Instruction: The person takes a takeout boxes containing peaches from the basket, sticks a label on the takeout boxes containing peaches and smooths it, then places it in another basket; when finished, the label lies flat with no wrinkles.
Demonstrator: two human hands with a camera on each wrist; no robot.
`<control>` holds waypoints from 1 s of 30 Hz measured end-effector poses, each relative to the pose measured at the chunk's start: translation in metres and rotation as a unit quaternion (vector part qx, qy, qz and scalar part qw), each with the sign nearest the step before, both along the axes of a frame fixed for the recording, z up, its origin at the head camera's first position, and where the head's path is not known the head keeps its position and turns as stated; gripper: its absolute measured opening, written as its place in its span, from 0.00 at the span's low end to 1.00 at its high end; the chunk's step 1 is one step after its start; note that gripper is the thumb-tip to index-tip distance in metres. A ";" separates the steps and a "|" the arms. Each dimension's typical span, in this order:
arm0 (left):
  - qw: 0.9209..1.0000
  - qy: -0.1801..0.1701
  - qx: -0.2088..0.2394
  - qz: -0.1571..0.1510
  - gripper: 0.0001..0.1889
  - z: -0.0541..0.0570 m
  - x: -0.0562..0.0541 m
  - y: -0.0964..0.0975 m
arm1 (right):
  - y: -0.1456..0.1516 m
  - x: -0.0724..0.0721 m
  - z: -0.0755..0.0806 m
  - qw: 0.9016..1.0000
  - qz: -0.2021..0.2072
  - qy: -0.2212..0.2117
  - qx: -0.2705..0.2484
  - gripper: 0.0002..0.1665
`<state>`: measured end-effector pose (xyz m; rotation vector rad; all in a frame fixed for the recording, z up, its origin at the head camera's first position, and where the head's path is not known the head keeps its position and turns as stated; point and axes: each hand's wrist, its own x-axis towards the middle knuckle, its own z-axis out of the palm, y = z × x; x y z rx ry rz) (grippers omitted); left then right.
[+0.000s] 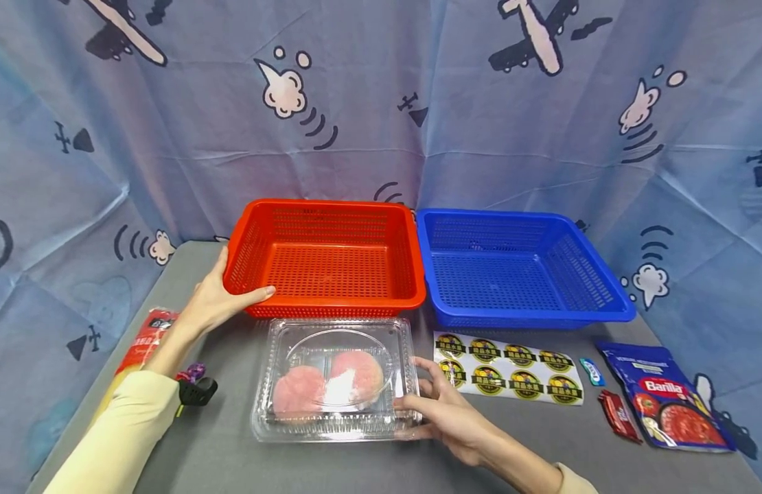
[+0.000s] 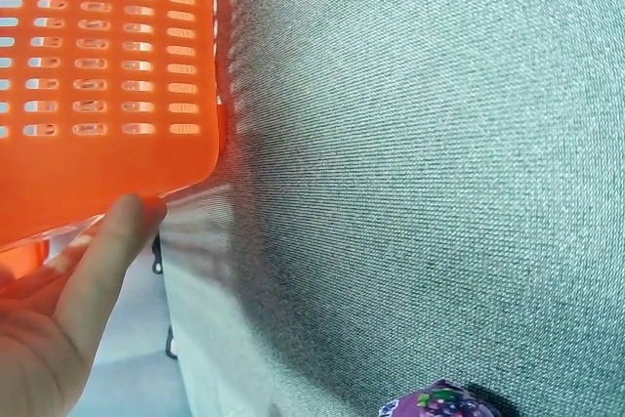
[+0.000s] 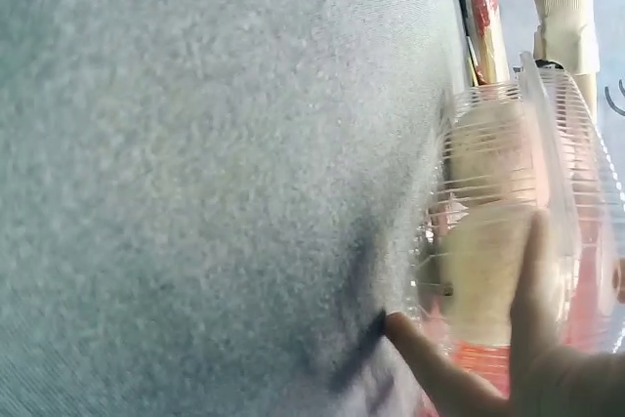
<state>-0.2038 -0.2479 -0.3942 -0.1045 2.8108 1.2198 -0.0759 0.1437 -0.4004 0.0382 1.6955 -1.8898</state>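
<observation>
Now the left hand [image 1: 217, 302] grips the red basket [image 1: 325, 257] corner; the right hand [image 1: 449, 415], fingers straight, touches the clamshell [image 1: 334, 377] side, likely steadying it; lifting needs a firmer hold

A blue basket [image 1: 523, 271] sits far right on the grey table [image 1: 356, 466]. Near it lies a sticker sheet [image 1: 509, 367], then a small blue packet [image 1: 592, 371], a red sachet [image 1: 620, 415] and a Barilla pouch [image 1: 668, 405]. Near left: a red-and-yellow packet [image 1: 143, 343], possibly pasta, and a black clip [image 1: 195, 391].
</observation>
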 end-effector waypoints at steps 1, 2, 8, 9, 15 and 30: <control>1.000 0.000 0.001 0.000 0.70 0.000 0.000 0.000 | 0.000 0.000 -0.001 1.000 0.002 0.006 0.004 0.51; 1.000 0.000 0.001 0.000 0.70 0.000 0.000 0.000 | 0.000 0.001 -0.002 1.000 0.003 0.013 0.009 0.51; 1.000 -0.001 0.004 -0.001 0.70 0.001 0.000 0.000 | 0.002 0.001 -0.003 0.998 0.014 0.038 0.040 0.51; 1.000 -0.001 0.004 -0.002 0.70 0.001 0.000 0.000 | 0.003 0.001 -0.003 0.998 0.017 0.038 0.040 0.51; 1.000 0.008 0.003 -0.003 0.68 0.001 0.000 0.001 | 0.005 -0.002 -0.003 0.997 0.025 0.044 0.057 0.53; 0.997 0.046 -0.060 0.004 0.68 0.005 0.005 0.000 | 0.028 -0.011 0.004 0.983 0.038 0.118 0.138 0.47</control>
